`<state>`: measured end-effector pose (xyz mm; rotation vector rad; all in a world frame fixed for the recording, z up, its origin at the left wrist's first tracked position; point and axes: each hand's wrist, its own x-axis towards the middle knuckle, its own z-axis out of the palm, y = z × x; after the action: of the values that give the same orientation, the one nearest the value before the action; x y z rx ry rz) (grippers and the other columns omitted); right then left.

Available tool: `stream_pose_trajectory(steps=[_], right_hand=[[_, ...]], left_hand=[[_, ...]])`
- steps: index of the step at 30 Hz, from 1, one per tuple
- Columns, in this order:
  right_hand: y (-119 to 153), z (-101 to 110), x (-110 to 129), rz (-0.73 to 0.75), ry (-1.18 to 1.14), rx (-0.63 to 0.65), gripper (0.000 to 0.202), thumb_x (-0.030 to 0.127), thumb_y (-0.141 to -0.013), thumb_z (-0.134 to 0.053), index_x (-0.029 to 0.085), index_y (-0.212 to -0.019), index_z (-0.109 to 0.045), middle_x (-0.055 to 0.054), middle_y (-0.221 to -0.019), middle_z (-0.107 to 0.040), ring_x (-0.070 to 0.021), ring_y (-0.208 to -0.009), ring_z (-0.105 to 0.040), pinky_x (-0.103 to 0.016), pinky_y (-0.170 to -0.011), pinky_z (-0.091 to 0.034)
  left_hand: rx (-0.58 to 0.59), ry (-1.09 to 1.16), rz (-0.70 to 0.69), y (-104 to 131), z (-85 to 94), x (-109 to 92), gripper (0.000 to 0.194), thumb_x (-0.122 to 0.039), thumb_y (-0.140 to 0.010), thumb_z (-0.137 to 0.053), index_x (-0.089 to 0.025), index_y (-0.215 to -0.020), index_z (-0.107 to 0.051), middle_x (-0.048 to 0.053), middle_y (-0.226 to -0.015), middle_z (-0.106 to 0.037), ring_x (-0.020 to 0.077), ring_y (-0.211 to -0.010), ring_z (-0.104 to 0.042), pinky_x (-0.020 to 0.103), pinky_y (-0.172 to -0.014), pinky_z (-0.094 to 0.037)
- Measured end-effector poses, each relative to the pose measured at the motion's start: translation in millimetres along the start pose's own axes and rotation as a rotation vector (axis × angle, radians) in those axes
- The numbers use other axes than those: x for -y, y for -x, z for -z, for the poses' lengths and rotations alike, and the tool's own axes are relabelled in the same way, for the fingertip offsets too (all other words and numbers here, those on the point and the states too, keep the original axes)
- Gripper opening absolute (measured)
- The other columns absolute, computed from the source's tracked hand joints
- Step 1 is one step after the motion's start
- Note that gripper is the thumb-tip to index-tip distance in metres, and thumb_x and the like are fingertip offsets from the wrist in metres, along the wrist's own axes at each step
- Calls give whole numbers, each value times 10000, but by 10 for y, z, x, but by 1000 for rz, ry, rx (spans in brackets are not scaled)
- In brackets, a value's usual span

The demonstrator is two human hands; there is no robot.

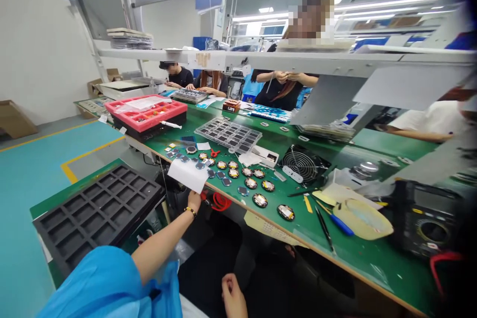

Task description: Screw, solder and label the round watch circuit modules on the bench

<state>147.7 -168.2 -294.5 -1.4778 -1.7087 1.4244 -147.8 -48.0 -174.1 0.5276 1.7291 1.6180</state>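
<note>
My left hand [194,202], with a beaded bracelet at the wrist, grips the lower edge of a white sheet of paper [187,175] at the front edge of the green workbench [357,258]. The sheet's far edge lies beside small dark square parts [211,174]. My right hand [233,294] is down below the bench near my lap, fingers curled in, with nothing visible in them. Several round modules [260,200] with white and yellow centres are spread on the bench to the right of the paper. A clear compartment tray [229,134] sits behind them.
A black foam tray [100,208] stands low at left. Red trays [147,109] sit at the back left. On the right are a fan [303,164], tweezers [324,228], a blue-handled tool [341,224] and a multimeter [428,223]. A shelf [261,61] crosses overhead; several people sit beyond.
</note>
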Motion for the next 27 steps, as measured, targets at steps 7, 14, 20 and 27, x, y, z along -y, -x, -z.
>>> stream_pose_trajectory(steps=[7,14,20,27], right_hand=[[-119,-69,-24,-25,-50,94,506,774,-693,-509,280,-735,-610,1,-520,-561,-245,-529,-605,-357,-573,-494],[106,-162,241,116,-60,7,526,659,-832,-565,224,-1080,-726,-77,-850,-756,-277,-805,-745,-376,-752,-600],[248,-441,975,585,134,-91,492,305,-917,-582,228,-1400,-642,-118,-1433,-668,-288,-1357,-630,-465,-1170,-521],[16,-910,1335,655,148,1,605,278,-873,-571,174,-1469,-598,-153,-1485,-633,-310,-1413,-591,-506,-1211,-476]], left_hand=[[-114,497,258,190,-212,7,351,-407,-1020,-670,-156,-1265,-656,94,-1216,-698,212,-1016,-709,406,-867,-635],[-194,566,361,984,324,429,263,-387,-1015,-674,-130,-1072,-694,78,-1049,-743,190,-930,-731,375,-850,-625],[-112,436,223,1662,757,454,237,-404,-873,-808,-193,-931,-715,125,-1063,-795,238,-1043,-773,353,-993,-578],[51,249,112,1866,860,143,273,-401,-742,-888,-188,-780,-722,110,-885,-770,297,-987,-749,393,-969,-562]])
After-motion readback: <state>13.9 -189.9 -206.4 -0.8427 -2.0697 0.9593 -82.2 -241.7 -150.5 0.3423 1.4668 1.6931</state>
